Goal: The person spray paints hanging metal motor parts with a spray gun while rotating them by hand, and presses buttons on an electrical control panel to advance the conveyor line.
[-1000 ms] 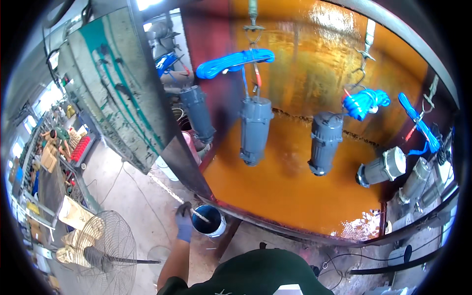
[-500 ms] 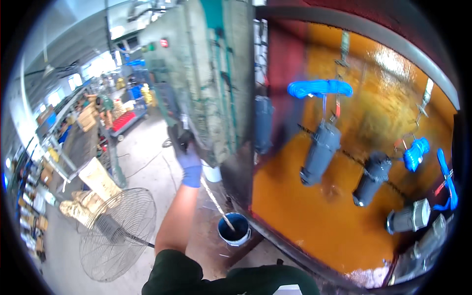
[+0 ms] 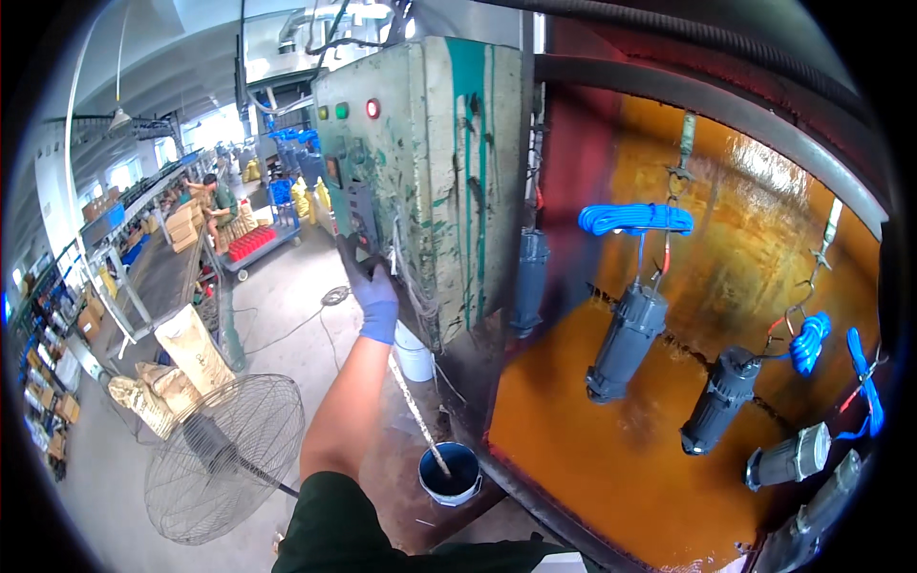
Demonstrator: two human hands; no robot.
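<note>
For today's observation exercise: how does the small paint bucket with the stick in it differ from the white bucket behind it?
The small paint bucket is open, holds dark blue paint and has a stick leaning in it; the white bucket is plain white, with no stick showing. The small paint bucket stands in the open, nearer the camera; the white bucket is tucked against the control cabinet, below the gloved left hand. Both stand upright on the floor.

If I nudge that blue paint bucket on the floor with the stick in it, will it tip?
Probably somewhat tippy: the blue bucket is small, and the long stick leans far out over its rim, adding leverage. It seems to hold dark liquid, so weight low down may steady it, though a push could slop paint. It stands by the booth edge.
</note>
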